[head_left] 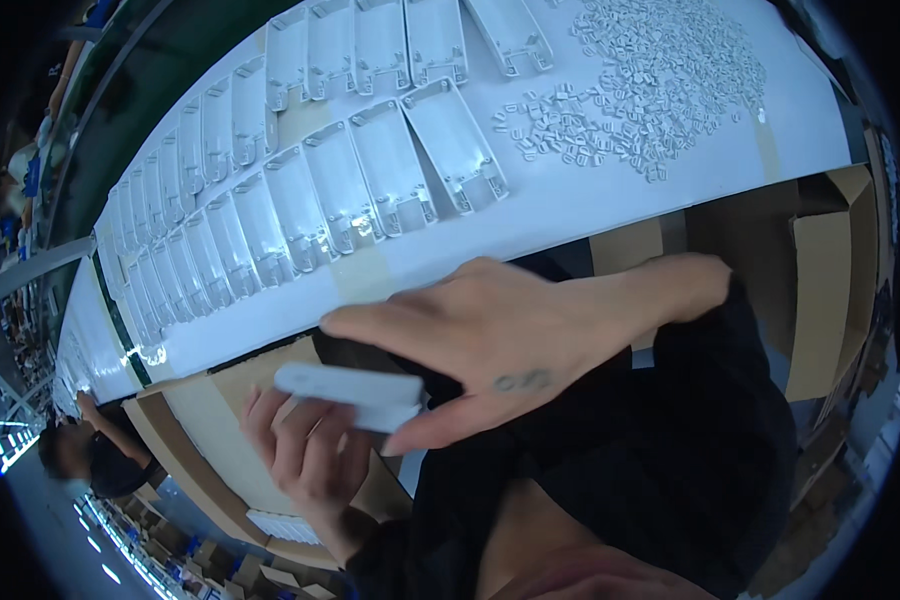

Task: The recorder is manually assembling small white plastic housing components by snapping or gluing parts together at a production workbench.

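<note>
Held piece: a slim white casing (348, 388), slightly blurred, lies slantwise at the centre-left of the frame, above an open box.
Left hand: the left hand (315, 462), left of centre in the lower half, has its fingers curled around the casing, grasping it from below.
Right hand: the right hand (500, 325), at the centre, is spread with index finger and thumb wide apart; the thumb is by the casing's right end, but whether it touches I cannot tell.
Table: a white table (540, 215) slants across the upper frame, its near edge partly covered by the right hand.
Shells: two rows of open white shells (345, 180) curve from the top centre down to the left.
Small parts: a loose heap of tiny white pieces (660, 75) spreads across the upper right.
Boxes: an open cardboard box (185, 455) at lower left, partly blocked by the left hand, has white parts (285, 526) inside; another carton (820, 300) stands at the right.
Co-worker: a person in dark clothing (118, 465) reaches toward the table at the far left.
</note>
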`<action>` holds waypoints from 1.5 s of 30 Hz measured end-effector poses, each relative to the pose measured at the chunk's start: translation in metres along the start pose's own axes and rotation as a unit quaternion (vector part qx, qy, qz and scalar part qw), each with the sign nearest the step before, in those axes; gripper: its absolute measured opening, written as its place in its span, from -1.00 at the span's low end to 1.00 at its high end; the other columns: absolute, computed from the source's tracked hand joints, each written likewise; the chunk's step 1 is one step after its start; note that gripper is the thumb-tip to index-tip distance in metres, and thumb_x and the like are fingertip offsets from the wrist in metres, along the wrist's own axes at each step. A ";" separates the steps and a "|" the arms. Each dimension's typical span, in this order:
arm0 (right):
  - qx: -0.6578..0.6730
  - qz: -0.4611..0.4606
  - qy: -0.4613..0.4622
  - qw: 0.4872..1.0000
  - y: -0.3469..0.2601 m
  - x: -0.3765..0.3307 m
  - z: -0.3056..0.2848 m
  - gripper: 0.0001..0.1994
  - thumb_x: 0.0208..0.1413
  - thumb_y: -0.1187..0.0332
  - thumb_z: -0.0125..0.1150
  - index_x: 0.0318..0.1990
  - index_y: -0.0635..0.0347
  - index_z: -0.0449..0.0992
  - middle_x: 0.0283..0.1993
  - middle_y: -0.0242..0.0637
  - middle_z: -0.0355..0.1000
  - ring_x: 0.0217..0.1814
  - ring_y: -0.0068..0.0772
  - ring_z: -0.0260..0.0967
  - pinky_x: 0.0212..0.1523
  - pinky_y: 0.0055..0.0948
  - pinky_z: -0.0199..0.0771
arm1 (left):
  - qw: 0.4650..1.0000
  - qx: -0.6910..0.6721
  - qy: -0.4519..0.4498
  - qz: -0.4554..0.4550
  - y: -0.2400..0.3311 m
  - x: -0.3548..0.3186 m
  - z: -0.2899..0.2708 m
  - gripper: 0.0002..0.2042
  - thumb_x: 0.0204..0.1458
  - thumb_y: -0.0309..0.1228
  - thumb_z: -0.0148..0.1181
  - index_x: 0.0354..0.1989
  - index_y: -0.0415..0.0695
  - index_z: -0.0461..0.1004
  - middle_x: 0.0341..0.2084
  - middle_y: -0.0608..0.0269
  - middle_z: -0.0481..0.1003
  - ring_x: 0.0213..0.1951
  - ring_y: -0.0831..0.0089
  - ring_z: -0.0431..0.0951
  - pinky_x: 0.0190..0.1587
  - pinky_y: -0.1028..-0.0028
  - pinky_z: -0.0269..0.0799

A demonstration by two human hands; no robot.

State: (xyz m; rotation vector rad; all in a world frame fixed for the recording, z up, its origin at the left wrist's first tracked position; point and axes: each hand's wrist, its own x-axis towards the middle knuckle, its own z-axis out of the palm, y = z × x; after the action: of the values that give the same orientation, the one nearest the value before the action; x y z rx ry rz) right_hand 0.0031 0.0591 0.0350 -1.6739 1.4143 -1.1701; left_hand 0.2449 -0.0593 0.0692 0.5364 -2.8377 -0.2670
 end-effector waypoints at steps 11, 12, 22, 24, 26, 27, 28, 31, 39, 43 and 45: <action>0.251 0.032 0.171 0.952 0.018 -0.043 0.006 -0.69 0.19 0.54 0.19 0.07 0.37 0.38 -0.44 -0.28 0.50 -0.65 -0.52 0.26 -0.60 -0.56 0.25 | 0.622 -0.721 0.074 -0.296 0.084 0.053 0.076 0.02 -0.03 0.03 0.38 0.52 -0.04 -0.11 0.34 -0.06 0.24 0.32 -0.06 0.29 0.33 -0.02 0.23; 0.259 0.040 0.167 0.950 0.018 -0.047 0.006 -0.70 0.20 0.55 0.19 0.06 0.37 0.39 -0.44 -0.29 0.50 -0.65 -0.53 0.25 -0.59 -0.57 0.25 | 0.610 -0.735 0.110 -0.275 0.089 0.050 0.088 -0.03 0.02 0.03 0.33 0.52 -0.03 -0.10 0.34 -0.04 0.24 0.30 -0.07 0.31 0.33 -0.02 0.24; -0.230 0.086 0.260 0.934 0.059 -0.075 -0.070 -0.86 0.02 0.62 0.28 -0.23 0.32 0.56 -0.33 -0.32 0.45 -0.42 -0.46 0.30 -0.40 -0.55 0.30 | 0.465 -0.862 0.166 -0.111 0.062 0.064 0.131 -0.09 0.08 -0.10 0.31 0.52 -0.01 -0.12 0.35 0.00 0.23 0.18 -0.05 0.43 0.22 0.02 0.41; -0.315 0.095 0.253 0.910 0.063 -0.076 -0.074 -0.84 0.00 0.63 0.28 -0.23 0.31 0.58 -0.28 -0.31 0.43 -0.36 -0.44 0.30 -0.35 -0.54 0.31 | 0.437 -0.880 0.172 -0.068 0.056 0.062 0.134 -0.09 0.07 -0.12 0.32 0.52 -0.01 -0.11 0.36 -0.01 0.22 0.17 -0.04 0.43 0.20 0.03 0.44; -0.328 0.097 0.234 0.910 0.064 -0.073 -0.073 -0.86 -0.01 0.62 0.30 -0.26 0.29 0.58 -0.28 -0.33 0.42 -0.35 -0.43 0.29 -0.34 -0.52 0.31 | 0.454 -0.867 0.184 -0.090 0.054 0.059 0.130 -0.09 0.07 -0.14 0.32 0.52 -0.02 -0.11 0.35 -0.03 0.22 0.18 -0.05 0.43 0.18 0.04 0.46; -0.333 0.100 0.219 0.912 0.063 -0.071 -0.073 -0.87 -0.01 0.62 0.30 -0.28 0.28 0.57 -0.29 -0.33 0.42 -0.36 -0.42 0.29 -0.33 -0.51 0.32 | 0.462 -0.860 0.190 -0.102 0.052 0.058 0.128 -0.09 0.06 -0.15 0.32 0.52 -0.02 -0.11 0.35 -0.03 0.22 0.18 -0.05 0.42 0.17 0.05 0.47; -0.338 0.103 0.204 0.913 0.063 -0.070 -0.072 -0.89 -0.01 0.62 0.30 -0.30 0.28 0.57 -0.29 -0.34 0.42 -0.36 -0.41 0.29 -0.33 -0.50 0.32 | 0.470 -0.853 0.197 -0.114 0.051 0.056 0.127 -0.09 0.06 -0.16 0.32 0.52 -0.03 -0.11 0.35 -0.04 0.22 0.18 -0.05 0.42 0.16 0.06 0.48; -0.369 0.106 0.199 0.902 0.066 -0.068 -0.070 -0.90 -0.01 0.61 0.30 -0.31 0.28 0.55 -0.30 -0.33 0.41 -0.36 -0.41 0.28 -0.33 -0.50 0.33 | 0.470 -0.849 0.202 -0.136 0.047 0.052 0.128 -0.08 0.04 -0.17 0.33 0.52 -0.03 -0.10 0.34 -0.06 0.22 0.18 -0.06 0.43 0.17 0.06 0.47; -0.431 0.116 0.188 0.875 0.064 -0.053 -0.063 -0.92 0.01 0.60 0.29 -0.34 0.27 0.52 -0.32 -0.30 0.41 -0.37 -0.38 0.28 -0.33 -0.46 0.34 | 0.444 -0.867 0.196 -0.110 0.037 0.050 0.128 -0.10 0.04 -0.21 0.33 0.51 -0.04 -0.10 0.28 -0.12 0.28 0.17 -0.08 0.46 0.22 0.04 0.43; -0.470 0.159 0.141 0.857 0.046 -0.049 -0.062 -0.93 0.02 0.58 0.28 -0.34 0.25 0.52 -0.34 -0.29 0.41 -0.36 -0.37 0.29 -0.33 -0.44 0.35 | 0.471 -0.830 0.239 -0.177 0.046 0.053 0.118 -0.12 0.05 -0.29 0.31 0.50 -0.10 -0.09 0.23 -0.16 0.34 0.15 -0.10 0.48 0.24 0.02 0.40; -0.477 0.176 0.139 0.850 0.045 -0.048 -0.063 -0.95 0.03 0.57 0.26 -0.36 0.26 0.52 -0.39 -0.28 0.40 -0.41 -0.35 0.29 -0.34 -0.43 0.34 | 0.394 -0.873 0.235 -0.165 0.043 0.062 0.120 -0.24 0.11 -0.40 0.22 0.46 -0.20 -0.02 0.19 -0.18 0.37 0.15 -0.08 0.48 0.26 0.04 0.38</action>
State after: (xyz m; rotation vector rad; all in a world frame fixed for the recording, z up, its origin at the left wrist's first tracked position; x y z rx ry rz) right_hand -0.0740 0.1007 0.0095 -1.7229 2.6444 -0.4924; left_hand 0.1425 -0.0278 -0.0231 0.3742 -0.6127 -2.1566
